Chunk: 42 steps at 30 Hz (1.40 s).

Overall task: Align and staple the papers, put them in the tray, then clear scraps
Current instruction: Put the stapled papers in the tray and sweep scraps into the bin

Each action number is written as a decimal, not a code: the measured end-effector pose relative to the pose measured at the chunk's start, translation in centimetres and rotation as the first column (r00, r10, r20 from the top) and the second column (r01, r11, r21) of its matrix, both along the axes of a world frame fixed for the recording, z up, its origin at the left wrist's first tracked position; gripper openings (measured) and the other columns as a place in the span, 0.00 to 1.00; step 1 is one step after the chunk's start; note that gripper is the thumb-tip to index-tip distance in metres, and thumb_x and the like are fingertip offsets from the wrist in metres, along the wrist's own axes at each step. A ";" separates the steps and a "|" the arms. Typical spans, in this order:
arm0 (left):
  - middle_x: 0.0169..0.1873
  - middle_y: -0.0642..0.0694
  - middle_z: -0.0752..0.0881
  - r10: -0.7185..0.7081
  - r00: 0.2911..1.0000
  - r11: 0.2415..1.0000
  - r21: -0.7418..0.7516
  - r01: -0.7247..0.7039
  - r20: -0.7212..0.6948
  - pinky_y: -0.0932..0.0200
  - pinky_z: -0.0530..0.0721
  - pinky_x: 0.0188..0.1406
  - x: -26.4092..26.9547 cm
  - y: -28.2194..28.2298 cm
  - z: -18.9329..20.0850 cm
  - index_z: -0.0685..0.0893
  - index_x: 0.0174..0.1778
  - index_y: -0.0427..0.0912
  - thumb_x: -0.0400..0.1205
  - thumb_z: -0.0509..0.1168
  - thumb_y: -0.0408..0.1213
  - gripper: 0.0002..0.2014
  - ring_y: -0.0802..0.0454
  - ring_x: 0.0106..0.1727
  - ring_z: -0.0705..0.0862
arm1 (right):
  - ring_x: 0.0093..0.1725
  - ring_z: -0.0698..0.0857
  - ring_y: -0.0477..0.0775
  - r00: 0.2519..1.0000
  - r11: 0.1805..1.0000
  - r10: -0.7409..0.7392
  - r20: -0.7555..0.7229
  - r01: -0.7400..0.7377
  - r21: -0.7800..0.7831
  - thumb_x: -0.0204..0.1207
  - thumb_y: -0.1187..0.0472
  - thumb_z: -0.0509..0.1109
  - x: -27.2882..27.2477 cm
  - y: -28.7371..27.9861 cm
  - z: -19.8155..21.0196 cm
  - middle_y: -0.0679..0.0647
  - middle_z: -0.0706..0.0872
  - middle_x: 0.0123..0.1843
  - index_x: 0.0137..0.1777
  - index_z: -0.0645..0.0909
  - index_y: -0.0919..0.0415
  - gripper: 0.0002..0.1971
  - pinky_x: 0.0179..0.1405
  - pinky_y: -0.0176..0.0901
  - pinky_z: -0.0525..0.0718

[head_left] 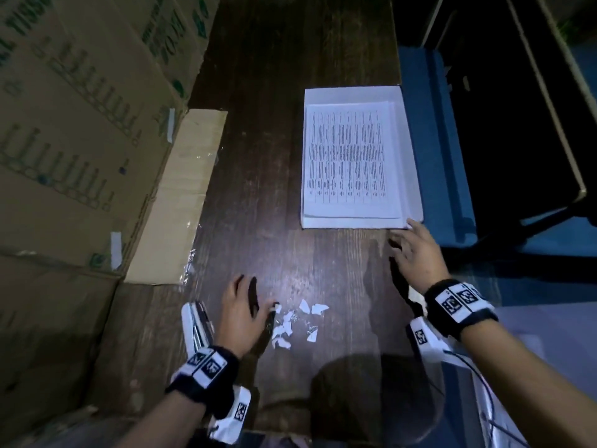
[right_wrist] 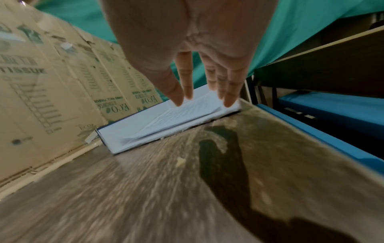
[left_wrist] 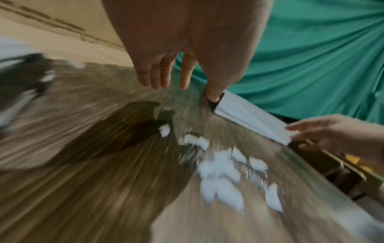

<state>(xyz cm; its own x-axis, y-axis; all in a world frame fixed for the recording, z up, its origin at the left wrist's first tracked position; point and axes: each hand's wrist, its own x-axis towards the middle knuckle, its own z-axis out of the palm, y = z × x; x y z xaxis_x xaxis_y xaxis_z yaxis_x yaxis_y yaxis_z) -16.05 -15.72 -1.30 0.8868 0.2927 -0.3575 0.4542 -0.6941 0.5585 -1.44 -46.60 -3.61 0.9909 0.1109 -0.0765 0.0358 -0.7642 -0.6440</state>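
Note:
A white tray [head_left: 355, 223] lies at the table's far right and holds a stack of printed papers [head_left: 349, 160]. My right hand [head_left: 403, 236] is open, its straight fingers [right_wrist: 228, 100] reaching the near right corner of the tray [right_wrist: 145, 131] over the papers [right_wrist: 176, 118]. Several torn white paper scraps [head_left: 297, 321] lie near the front of the table. My left hand [head_left: 252, 299] hovers open just left of them, holding nothing. A white and black stapler [head_left: 195, 324] lies left of that hand. The left wrist view is blurred but shows the left hand [left_wrist: 182, 85], the scraps [left_wrist: 224, 169] and the tray [left_wrist: 249, 118].
Tall cardboard boxes [head_left: 80, 124] line the table's left side, one flap [head_left: 181, 195] lying over the dark wooden table [head_left: 274, 76]. To the right the table ends beside a blue surface [head_left: 445, 156]. White cables [head_left: 478, 383] run at the near right.

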 end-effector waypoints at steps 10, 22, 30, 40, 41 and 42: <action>0.80 0.35 0.24 -0.281 0.940 0.926 0.204 0.318 -0.192 0.45 0.29 0.81 -3.2 -4.8 -4.9 0.26 0.80 0.34 0.68 0.50 0.79 0.64 0.40 0.82 0.24 | 0.65 0.79 0.68 0.910 0.910 -0.414 -0.005 0.414 0.014 0.72 0.78 0.65 -9.1 -12.2 -3.1 0.69 0.77 0.65 0.56 0.86 0.69 0.15 0.65 0.55 0.80; 0.77 0.36 0.22 -0.516 0.824 0.798 0.219 0.562 -0.232 0.43 0.32 0.83 3.0 -15.0 -5.8 0.25 0.76 0.33 0.74 0.40 0.75 0.55 0.40 0.80 0.23 | 0.54 0.84 0.69 0.780 0.863 -0.491 -0.388 0.496 -0.094 0.75 0.72 0.65 -11.8 -20.6 -12.7 0.70 0.83 0.61 0.63 0.82 0.65 0.16 0.59 0.56 0.82; 0.81 0.43 0.23 -0.564 0.804 0.793 0.149 0.591 -0.188 0.50 0.33 0.83 2.9 -14.0 -5.1 0.25 0.80 0.39 0.62 0.41 0.85 0.65 0.49 0.82 0.24 | 0.67 0.80 0.70 0.595 0.945 -0.326 -0.735 0.222 -0.239 0.78 0.64 0.66 -10.2 -20.0 -23.4 0.70 0.80 0.69 0.73 0.69 0.70 0.24 0.68 0.54 0.78; 0.79 0.53 0.20 -0.647 0.725 0.671 0.275 0.688 -0.236 0.54 0.33 0.83 2.4 -12.8 -5.8 0.24 0.80 0.46 0.65 0.47 0.83 0.62 0.57 0.82 0.23 | 0.67 0.81 0.69 0.601 0.954 -0.269 -0.752 0.062 -0.292 0.78 0.58 0.68 -7.9 -17.0 -36.6 0.71 0.80 0.70 0.69 0.74 0.73 0.24 0.65 0.54 0.81; 0.80 0.53 0.21 -0.645 0.729 0.671 0.286 0.684 -0.229 0.55 0.33 0.83 2.3 -12.8 -5.9 0.25 0.80 0.46 0.65 0.47 0.83 0.62 0.57 0.82 0.24 | 0.67 0.81 0.69 0.613 0.953 -0.256 -0.747 0.031 -0.302 0.79 0.58 0.67 -8.0 -16.8 -37.6 0.70 0.80 0.70 0.69 0.75 0.74 0.23 0.65 0.53 0.81; 0.80 0.54 0.22 -0.644 0.734 0.676 0.287 0.678 -0.217 0.58 0.32 0.83 2.3 -12.9 -6.0 0.26 0.80 0.47 0.65 0.48 0.83 0.62 0.58 0.82 0.24 | 0.68 0.80 0.68 0.625 0.952 -0.245 -0.741 0.011 -0.306 0.80 0.59 0.66 -8.0 -16.7 -38.4 0.70 0.80 0.70 0.69 0.75 0.74 0.22 0.65 0.52 0.80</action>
